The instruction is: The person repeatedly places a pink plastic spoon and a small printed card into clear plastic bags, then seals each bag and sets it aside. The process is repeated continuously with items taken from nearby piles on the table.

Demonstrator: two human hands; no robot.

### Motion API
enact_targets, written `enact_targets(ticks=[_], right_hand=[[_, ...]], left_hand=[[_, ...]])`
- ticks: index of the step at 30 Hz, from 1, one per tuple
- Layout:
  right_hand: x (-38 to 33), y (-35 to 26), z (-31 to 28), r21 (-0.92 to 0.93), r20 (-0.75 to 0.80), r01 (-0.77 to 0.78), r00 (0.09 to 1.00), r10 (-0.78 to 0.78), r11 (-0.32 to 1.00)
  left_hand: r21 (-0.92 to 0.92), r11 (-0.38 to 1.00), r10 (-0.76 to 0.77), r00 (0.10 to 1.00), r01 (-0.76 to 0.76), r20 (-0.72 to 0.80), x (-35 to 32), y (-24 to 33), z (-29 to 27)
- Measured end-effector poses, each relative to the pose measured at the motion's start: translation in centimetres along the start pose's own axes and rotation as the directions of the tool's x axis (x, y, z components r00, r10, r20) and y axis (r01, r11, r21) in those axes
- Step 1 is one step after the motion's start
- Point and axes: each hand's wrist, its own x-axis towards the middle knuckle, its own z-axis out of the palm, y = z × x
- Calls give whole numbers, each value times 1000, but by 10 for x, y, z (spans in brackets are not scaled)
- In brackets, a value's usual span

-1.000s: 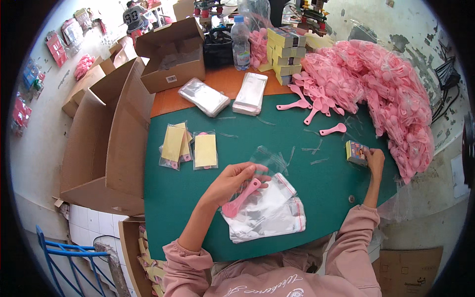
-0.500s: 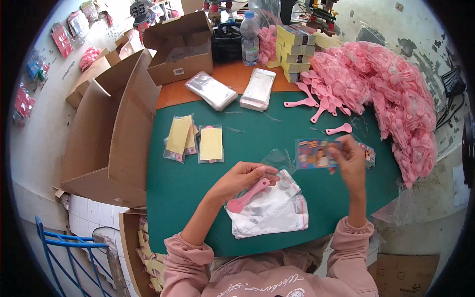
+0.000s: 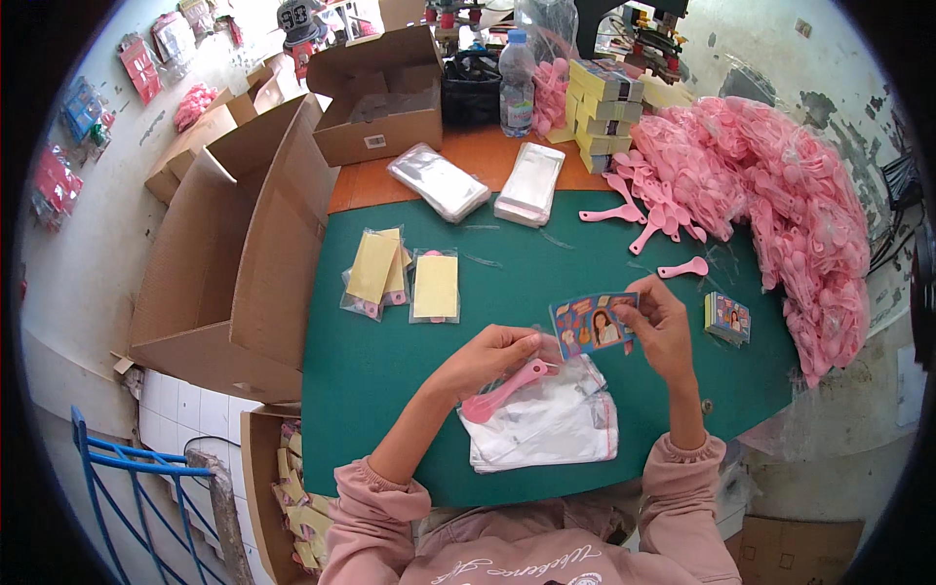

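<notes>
My right hand [image 3: 661,327] pinches the right end of a colourful printed card [image 3: 593,325] with a picture of a person on it. Its left end reaches the mouth of a clear plastic bag that my left hand [image 3: 499,353] grips between thumb and fingers. Below those fingers is a pink spoon [image 3: 499,392]; whether it lies inside the bag I cannot tell. Under it, a pile of clear plastic bags [image 3: 546,434] rests on the green tabletop [image 3: 390,380]. A small stack of similar cards [image 3: 727,319] lies to the right of my right hand.
Bagged yellow cards [image 3: 435,288] lie at the left. Two bundles of clear bags [image 3: 527,185] are farther back. Loose pink spoons [image 3: 651,210] sit before a large heap of bagged spoons [image 3: 780,195]. Card stacks [image 3: 603,112], a water bottle [image 3: 517,83] and cardboard boxes [image 3: 278,234] surround the table.
My right hand has brought the card left and down to the bag in my left hand. The card stack at the right now shows fully. The whole view has shifted slightly.
</notes>
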Motion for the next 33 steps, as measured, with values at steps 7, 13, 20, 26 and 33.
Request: enact_targets(ticks=[7, 13, 20, 26, 33], right_hand=[[2, -5, 4, -200, 17, 85, 996, -83, 976], [3, -9, 5, -206, 21, 83, 997, -81, 975], [3, -5, 10, -29, -131, 190, 973, -192, 981], [1, -9, 7, -183, 150, 87, 987, -60, 979], [6, -12, -8, -277, 307, 24, 950, 65, 961]], left_hand=[[94, 994, -48, 999, 49, -11, 1, -5, -5], [49, 998, -31, 999, 30, 16, -1, -2, -2], [29, 999, -25, 1000, 25, 13, -2, 3, 2], [83, 996, -39, 997, 44, -71, -2, -3, -3], [168, 985, -35, 999, 37, -15, -1, -6, -3]])
